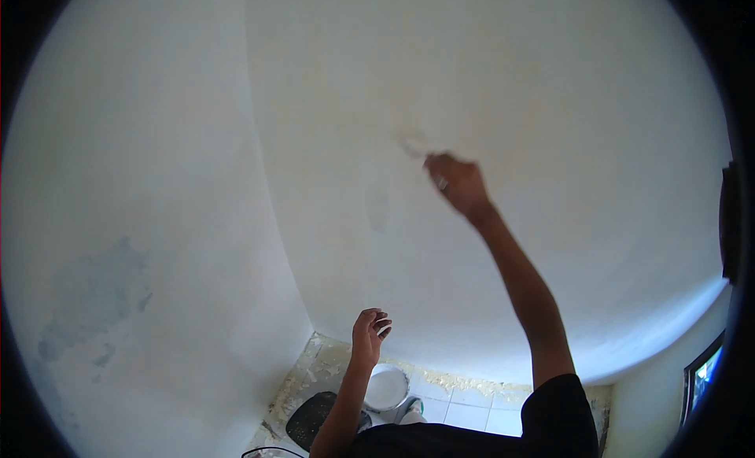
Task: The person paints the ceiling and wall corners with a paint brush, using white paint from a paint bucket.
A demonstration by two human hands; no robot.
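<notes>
White wall (550, 88) filled the view; right hand (458, 182) gripped a small blurred tool (412, 149), mostly hidden, pointing up-left against it; left hand (370, 332) hung empty, loosely curled, above a bucket (385, 389)

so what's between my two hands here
In the head view, only bare whitish wall with a faint grey smudge lies between the left hand and the right hand, which grips a small tool.

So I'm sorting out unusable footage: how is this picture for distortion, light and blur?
Head view: strong fisheye, the wall corner bows and black rims the frame; light soft and even, no glare; the right hand and its tool are slightly blurred, the left hand sharper.
</notes>
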